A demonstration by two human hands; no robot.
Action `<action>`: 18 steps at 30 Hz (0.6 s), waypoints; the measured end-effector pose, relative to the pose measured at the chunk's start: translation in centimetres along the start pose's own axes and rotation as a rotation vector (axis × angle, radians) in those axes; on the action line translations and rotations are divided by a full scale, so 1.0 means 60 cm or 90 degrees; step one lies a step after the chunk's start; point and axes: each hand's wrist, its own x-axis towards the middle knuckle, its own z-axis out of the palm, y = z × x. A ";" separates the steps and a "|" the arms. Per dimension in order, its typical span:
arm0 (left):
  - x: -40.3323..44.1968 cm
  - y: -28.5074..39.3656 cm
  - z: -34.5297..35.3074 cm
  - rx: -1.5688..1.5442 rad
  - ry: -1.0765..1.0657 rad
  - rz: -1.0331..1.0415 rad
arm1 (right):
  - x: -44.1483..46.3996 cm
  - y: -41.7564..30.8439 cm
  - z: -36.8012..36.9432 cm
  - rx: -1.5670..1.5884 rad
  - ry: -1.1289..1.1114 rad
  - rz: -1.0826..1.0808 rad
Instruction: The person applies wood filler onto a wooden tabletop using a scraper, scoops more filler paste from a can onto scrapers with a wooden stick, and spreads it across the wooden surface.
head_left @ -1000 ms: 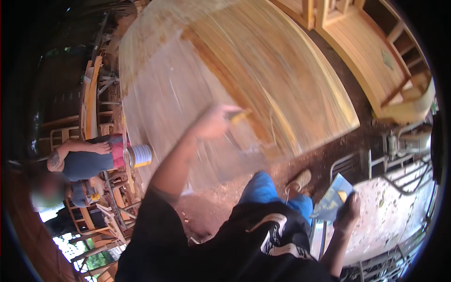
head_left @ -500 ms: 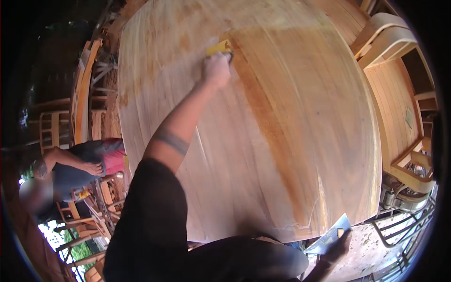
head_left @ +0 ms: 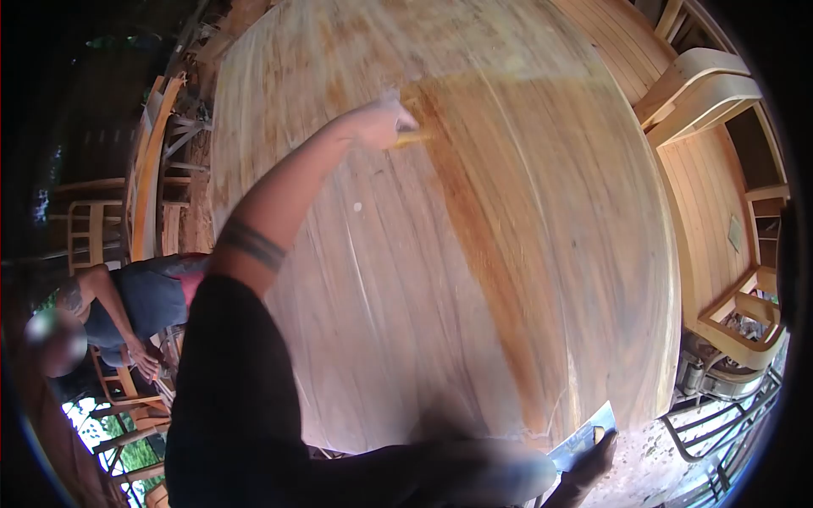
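Observation:
My left hand [head_left: 385, 123] reaches out over a large wooden tabletop [head_left: 398, 279], closed on a yellow flat scraper [head_left: 412, 139] held against the wood. Just right of it runs a darker, orange-brown strip with an amber-toned area beyond. The wood nearer my arm looks paler and greyish. At the lower right, past the table's near edge, my right hand [head_left: 590, 459] grips a light-blue flat plate [head_left: 584, 436]; a small pale patch shows beside its fingers.
To the left a co-worker [head_left: 135, 305] in a dark top bends over wooden pieces. Curved wooden chair frames [head_left: 703, 85] and a slatted wooden surface [head_left: 707, 195] line the right side. Black metal bars [head_left: 720, 427] stand at the lower right.
My left hand has moved nearer along the dark strip's edge, its wrist turned so the scraper now lies below the fist. The blue plate has shifted slightly left and down. The co-worker's arm has lowered.

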 end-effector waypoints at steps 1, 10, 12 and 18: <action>0.002 -0.007 -0.019 -0.028 0.000 -0.039 | 0.006 -0.002 0.005 0.018 -0.012 0.002; 0.017 0.018 0.084 0.122 0.182 -0.328 | 0.028 -0.017 0.036 -0.047 0.102 0.110; -0.012 0.050 0.077 0.090 0.121 -0.255 | 0.037 -0.010 0.034 -0.079 0.043 -0.017; 0.074 -0.093 -0.082 -0.017 -0.010 -0.354 | 0.043 -0.028 0.024 -0.093 -0.010 -0.036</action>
